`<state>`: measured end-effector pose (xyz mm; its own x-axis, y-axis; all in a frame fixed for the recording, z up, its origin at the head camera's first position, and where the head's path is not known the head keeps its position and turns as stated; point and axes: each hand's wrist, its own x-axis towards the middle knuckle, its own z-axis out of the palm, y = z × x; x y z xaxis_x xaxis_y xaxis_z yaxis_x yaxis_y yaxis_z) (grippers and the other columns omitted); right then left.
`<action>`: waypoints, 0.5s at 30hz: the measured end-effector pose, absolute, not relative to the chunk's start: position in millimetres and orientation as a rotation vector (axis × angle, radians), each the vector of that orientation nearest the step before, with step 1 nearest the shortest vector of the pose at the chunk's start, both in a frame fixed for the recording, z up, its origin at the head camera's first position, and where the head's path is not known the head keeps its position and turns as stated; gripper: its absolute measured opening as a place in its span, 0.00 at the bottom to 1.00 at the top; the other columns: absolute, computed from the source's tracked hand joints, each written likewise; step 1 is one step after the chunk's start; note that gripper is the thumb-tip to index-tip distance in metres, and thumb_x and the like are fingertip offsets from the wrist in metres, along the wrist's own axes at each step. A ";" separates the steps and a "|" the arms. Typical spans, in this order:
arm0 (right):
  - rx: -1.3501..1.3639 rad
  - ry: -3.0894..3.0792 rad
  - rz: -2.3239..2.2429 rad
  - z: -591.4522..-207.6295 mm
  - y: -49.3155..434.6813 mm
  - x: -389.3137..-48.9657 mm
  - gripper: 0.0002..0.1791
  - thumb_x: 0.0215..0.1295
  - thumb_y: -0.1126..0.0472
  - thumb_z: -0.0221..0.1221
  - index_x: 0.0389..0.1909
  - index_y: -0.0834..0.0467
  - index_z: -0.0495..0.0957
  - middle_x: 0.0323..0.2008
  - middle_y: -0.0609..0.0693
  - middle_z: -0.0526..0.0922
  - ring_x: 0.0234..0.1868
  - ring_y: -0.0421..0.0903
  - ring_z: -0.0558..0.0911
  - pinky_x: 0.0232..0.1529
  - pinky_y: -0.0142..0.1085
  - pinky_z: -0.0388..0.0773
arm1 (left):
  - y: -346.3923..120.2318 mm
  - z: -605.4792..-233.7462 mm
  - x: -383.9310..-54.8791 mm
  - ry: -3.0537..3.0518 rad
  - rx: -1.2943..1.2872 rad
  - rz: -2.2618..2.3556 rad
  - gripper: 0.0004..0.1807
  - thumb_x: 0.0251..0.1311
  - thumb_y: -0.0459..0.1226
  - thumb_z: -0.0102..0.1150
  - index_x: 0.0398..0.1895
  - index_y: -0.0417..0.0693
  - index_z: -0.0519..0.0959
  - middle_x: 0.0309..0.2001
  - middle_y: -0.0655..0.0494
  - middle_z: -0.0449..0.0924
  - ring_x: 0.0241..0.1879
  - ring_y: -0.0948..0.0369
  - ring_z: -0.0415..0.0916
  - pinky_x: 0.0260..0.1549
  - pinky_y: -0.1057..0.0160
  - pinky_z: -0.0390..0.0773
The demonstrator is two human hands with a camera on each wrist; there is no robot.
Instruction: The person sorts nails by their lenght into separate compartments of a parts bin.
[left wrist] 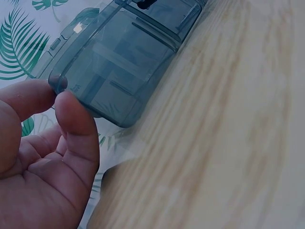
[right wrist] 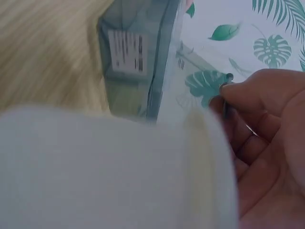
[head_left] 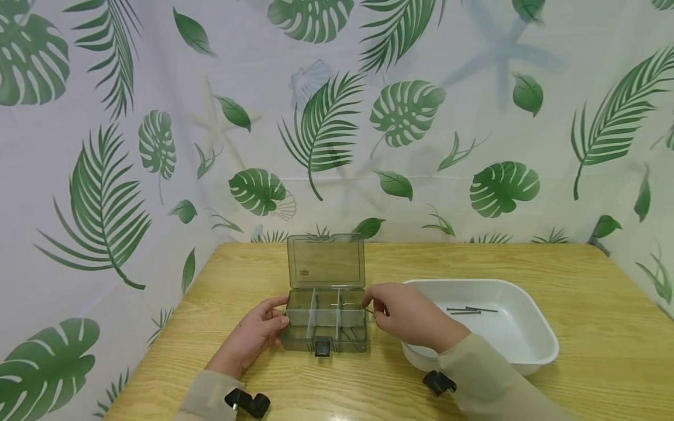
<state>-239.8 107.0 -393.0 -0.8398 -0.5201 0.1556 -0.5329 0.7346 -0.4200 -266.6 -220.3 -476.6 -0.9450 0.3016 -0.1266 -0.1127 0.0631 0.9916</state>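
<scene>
nail [right wrist: 229, 77] between fingertips [right wrist: 234, 94] of right hand [head_left: 402, 316]

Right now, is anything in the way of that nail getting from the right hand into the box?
Nothing visible covers the box: its lid stands open at the back. Only the right rim is close to the nail in the right hand; I can't tell if the nail is above it.

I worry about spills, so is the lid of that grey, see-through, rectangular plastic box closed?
No, in the head view the see-through grey lid stands raised at the back of the box.
</scene>
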 end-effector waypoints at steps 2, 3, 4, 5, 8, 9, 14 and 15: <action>0.887 -2.908 0.715 -393.8 99.9 -241.0 0.16 0.61 0.65 0.50 0.42 0.44 0.79 0.26 0.34 0.73 0.21 0.35 0.68 0.24 0.32 0.69 | -220.3 -476.5 -266.3 2.048 0.191 1.953 0.28 0.65 0.34 0.53 0.68 0.45 0.60 0.43 0.46 0.67 0.25 0.60 0.66 0.25 0.63 0.76; 0.891 -2.914 0.732 -394.1 96.8 -241.3 0.16 0.61 0.66 0.50 0.43 0.45 0.79 0.26 0.35 0.73 0.22 0.36 0.69 0.24 0.33 0.69 | -220.3 -476.3 -266.1 2.047 0.189 1.953 0.28 0.65 0.34 0.53 0.68 0.45 0.60 0.43 0.46 0.67 0.25 0.60 0.66 0.25 0.63 0.76; 0.894 -2.919 0.740 -394.7 93.8 -241.7 0.16 0.60 0.66 0.51 0.43 0.46 0.79 0.26 0.35 0.73 0.22 0.37 0.69 0.25 0.33 0.69 | -220.3 -476.4 -266.0 2.047 0.191 1.953 0.28 0.65 0.34 0.53 0.68 0.45 0.60 0.43 0.46 0.67 0.25 0.60 0.66 0.25 0.63 0.76; 0.896 -2.924 0.737 -395.2 91.2 -242.1 0.16 0.60 0.66 0.51 0.44 0.47 0.79 0.26 0.36 0.73 0.23 0.37 0.69 0.25 0.34 0.69 | -220.3 -476.4 -266.0 2.048 0.191 1.954 0.28 0.65 0.34 0.53 0.68 0.45 0.60 0.43 0.46 0.67 0.26 0.60 0.66 0.25 0.63 0.76; 0.893 -2.943 0.765 -396.2 84.8 -243.5 0.15 0.60 0.66 0.53 0.45 0.48 0.79 0.26 0.36 0.72 0.25 0.38 0.71 0.27 0.34 0.70 | -220.3 -476.5 -265.7 2.053 0.201 1.952 0.28 0.65 0.34 0.53 0.68 0.45 0.59 0.43 0.47 0.67 0.27 0.60 0.66 0.25 0.63 0.76; 0.894 -2.950 0.776 -396.4 83.3 -243.9 0.15 0.60 0.66 0.53 0.45 0.48 0.79 0.27 0.36 0.73 0.26 0.38 0.71 0.28 0.34 0.70 | -220.4 -476.7 -265.7 2.051 0.199 1.955 0.28 0.65 0.34 0.53 0.68 0.45 0.59 0.43 0.47 0.67 0.27 0.59 0.66 0.25 0.63 0.76; 0.901 -2.985 0.781 -397.3 80.3 -244.8 0.13 0.62 0.60 0.57 0.47 0.47 0.78 0.30 0.35 0.74 0.29 0.36 0.73 0.30 0.34 0.72 | -221.0 -477.2 -265.7 2.048 0.217 1.951 0.28 0.66 0.34 0.53 0.68 0.45 0.59 0.42 0.47 0.67 0.29 0.58 0.66 0.26 0.63 0.76; 0.904 -2.986 0.779 -397.0 80.3 -244.5 0.13 0.62 0.59 0.57 0.48 0.47 0.78 0.30 0.35 0.74 0.29 0.36 0.73 0.30 0.34 0.72 | -221.3 -477.2 -265.8 2.048 0.220 1.947 0.28 0.66 0.34 0.53 0.68 0.45 0.59 0.42 0.47 0.67 0.29 0.58 0.66 0.26 0.63 0.76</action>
<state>-244.5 80.3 -397.0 -0.8393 -0.5394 0.0674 -0.5036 0.7248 -0.4702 -265.8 -221.3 -477.2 -0.9416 0.3169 -0.1140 -0.0979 0.0664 0.9930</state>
